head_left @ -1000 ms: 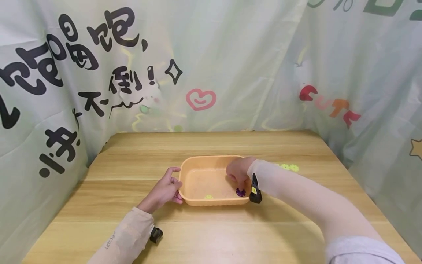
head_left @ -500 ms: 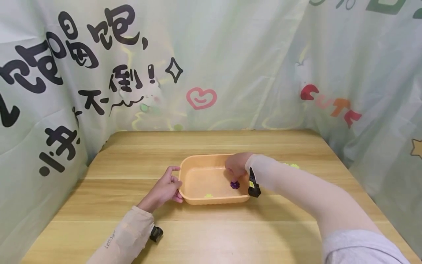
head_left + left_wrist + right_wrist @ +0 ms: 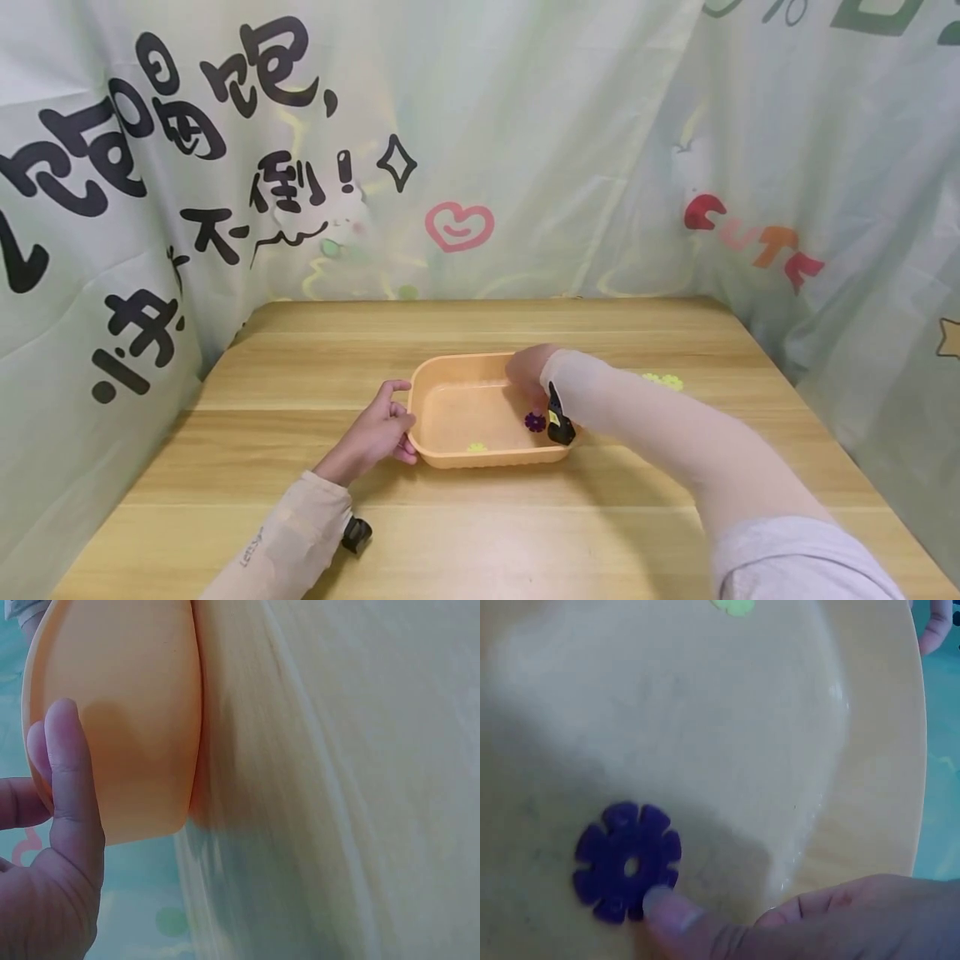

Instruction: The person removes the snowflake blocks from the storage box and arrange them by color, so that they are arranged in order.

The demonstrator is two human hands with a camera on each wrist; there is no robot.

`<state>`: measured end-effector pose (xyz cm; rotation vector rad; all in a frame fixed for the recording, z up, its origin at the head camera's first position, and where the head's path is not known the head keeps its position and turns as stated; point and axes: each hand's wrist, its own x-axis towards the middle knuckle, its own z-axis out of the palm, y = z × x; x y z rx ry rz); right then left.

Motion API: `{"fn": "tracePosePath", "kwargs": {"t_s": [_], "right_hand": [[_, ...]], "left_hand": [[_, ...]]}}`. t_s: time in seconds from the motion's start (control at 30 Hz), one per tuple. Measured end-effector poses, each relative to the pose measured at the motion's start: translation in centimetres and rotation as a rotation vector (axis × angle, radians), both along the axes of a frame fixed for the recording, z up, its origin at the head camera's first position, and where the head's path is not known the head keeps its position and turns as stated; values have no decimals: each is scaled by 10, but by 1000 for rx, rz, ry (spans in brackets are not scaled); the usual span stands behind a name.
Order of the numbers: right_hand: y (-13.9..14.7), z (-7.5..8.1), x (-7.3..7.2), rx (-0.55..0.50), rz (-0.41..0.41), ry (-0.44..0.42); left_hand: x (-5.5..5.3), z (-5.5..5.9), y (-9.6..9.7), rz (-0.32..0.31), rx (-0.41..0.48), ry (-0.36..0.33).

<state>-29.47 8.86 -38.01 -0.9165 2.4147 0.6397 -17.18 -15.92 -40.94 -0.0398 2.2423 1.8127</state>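
An orange plastic tray [image 3: 465,408] stands on the wooden table. My left hand [image 3: 375,429] holds its left end, with the fingers and thumb at the rim. In the left wrist view, one finger [image 3: 71,769] lies along the outer wall. My right hand [image 3: 528,377] reaches down inside the tray's right end. It pinches a purple flower-shaped disc [image 3: 626,859], notched round the edge and with a small centre hole; the thumb [image 3: 682,919] lies on the disc's edge. The fingers under the disc are hidden. A yellow flower disc [image 3: 477,447] lies near the tray's front wall.
More yellow flower discs [image 3: 663,382] lie on the table [image 3: 480,542] to the right of the tray, partly behind the right forearm. A printed cloth curtain [image 3: 540,167] hangs behind the table and along both sides.
The purple disc has moved back and left, away from the tray's front right corner, with my right hand. My right wrist has shifted left. The left hand keeps its place on the tray.
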Motion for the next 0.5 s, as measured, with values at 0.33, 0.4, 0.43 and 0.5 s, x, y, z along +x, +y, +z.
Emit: {"fn": "tracePosePath", "kwargs": {"t_s": [0.33, 0.4, 0.43, 0.5], "right_hand": [[-6, -11, -5, -132, 20, 7], [-6, -11, -4, -228, -24, -53], [-6, -11, -5, -278, -38, -79], [-7, -11, -5, -359, -35, -118]], "left_hand": [[0, 0, 0, -1, 1, 3], [0, 0, 0, -2, 2, 2], [0, 1, 0, -3, 1, 4], [1, 1, -1, -6, 1, 6]]}}
